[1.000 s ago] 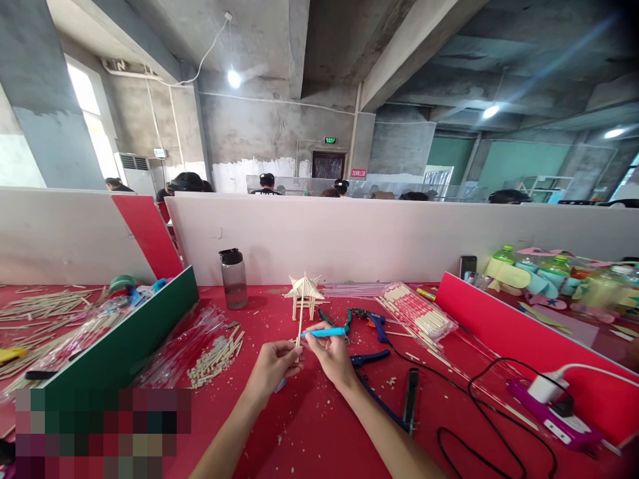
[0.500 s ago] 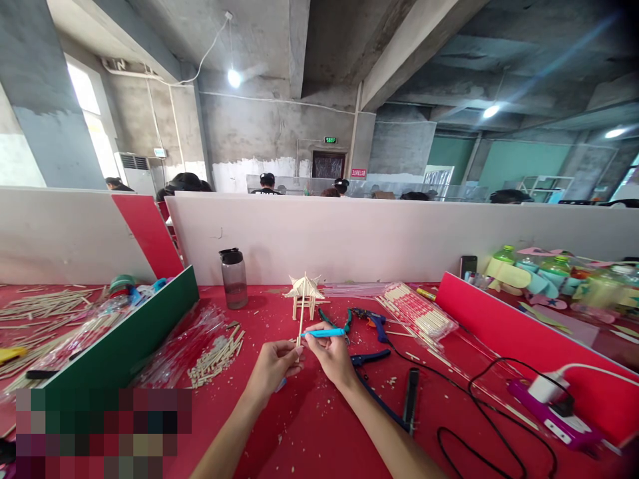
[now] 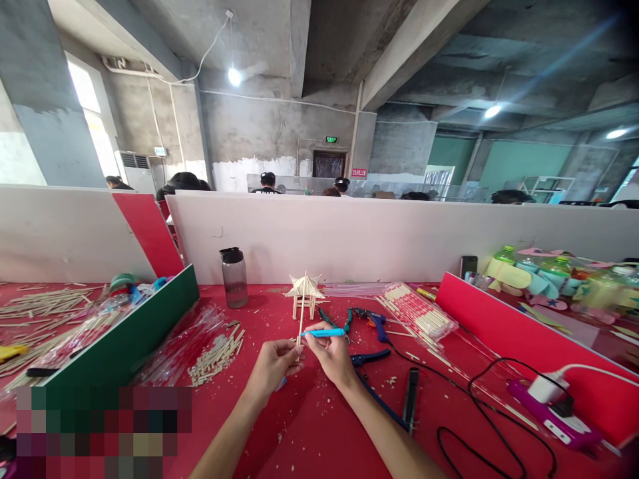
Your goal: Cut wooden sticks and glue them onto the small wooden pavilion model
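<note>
The left hand (image 3: pixel 276 363) pinches a thin stick (image 3: pixel 301 326), apparently steadying it for the blue pen-like tool (image 3: pixel 329 332) gripped in the right hand's (image 3: pixel 333 357) fingers; 1 stick model (image 3: pixel 305 289) stands beyond the fingertips.

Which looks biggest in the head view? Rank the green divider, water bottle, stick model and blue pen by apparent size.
1. Green divider
2. Water bottle
3. Stick model
4. Blue pen, partly hidden by the right hand

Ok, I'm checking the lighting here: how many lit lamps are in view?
3: one lamp hanging left of centre, a second lamp toward the right, a third lamp near the right edge. Beams may hide others.
</note>
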Tool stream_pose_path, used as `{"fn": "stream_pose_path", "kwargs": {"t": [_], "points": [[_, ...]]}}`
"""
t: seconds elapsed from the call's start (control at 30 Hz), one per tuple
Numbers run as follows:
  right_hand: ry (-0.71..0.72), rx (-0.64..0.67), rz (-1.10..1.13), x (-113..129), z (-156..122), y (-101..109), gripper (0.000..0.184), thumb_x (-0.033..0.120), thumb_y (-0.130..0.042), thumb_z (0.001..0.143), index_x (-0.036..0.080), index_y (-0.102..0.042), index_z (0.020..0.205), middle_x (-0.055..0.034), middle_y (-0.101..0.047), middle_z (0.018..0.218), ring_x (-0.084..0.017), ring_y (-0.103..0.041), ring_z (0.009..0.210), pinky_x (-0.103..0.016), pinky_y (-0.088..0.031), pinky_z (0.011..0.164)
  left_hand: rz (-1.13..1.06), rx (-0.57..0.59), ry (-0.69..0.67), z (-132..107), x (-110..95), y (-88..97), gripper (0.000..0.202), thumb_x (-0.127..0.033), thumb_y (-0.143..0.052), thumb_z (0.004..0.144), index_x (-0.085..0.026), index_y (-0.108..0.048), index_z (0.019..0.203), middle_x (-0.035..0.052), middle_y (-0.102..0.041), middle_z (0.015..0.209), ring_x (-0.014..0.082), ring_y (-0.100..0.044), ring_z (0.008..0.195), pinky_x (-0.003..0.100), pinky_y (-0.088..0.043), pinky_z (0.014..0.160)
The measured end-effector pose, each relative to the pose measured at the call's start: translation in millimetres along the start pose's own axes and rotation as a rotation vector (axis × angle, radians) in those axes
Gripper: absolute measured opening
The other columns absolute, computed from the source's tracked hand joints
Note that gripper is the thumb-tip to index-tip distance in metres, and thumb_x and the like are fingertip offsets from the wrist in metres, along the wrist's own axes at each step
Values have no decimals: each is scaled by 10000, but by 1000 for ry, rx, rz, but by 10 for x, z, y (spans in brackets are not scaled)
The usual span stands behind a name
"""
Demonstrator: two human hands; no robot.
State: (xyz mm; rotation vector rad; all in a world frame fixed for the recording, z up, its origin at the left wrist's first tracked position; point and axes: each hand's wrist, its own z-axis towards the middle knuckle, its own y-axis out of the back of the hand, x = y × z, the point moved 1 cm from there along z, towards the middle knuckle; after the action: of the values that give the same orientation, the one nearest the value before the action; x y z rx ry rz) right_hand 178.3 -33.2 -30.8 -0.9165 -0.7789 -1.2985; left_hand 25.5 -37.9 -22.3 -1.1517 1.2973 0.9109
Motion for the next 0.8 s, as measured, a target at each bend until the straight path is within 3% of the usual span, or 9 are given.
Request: {"fn": "stream_pose_path", "kwargs": {"t": [0.8], "points": [[19, -13, 19, -19, -4, -4, 208, 376, -695, 834, 187, -649, 908, -52, -686, 861, -213, -697, 836, -375, -584, 817, -13, 13, 2, 18, 25, 12, 535, -568, -830, 565, -109, -713, 812, 50, -728, 739, 142, -646, 643, 228, -517, 632]]}}
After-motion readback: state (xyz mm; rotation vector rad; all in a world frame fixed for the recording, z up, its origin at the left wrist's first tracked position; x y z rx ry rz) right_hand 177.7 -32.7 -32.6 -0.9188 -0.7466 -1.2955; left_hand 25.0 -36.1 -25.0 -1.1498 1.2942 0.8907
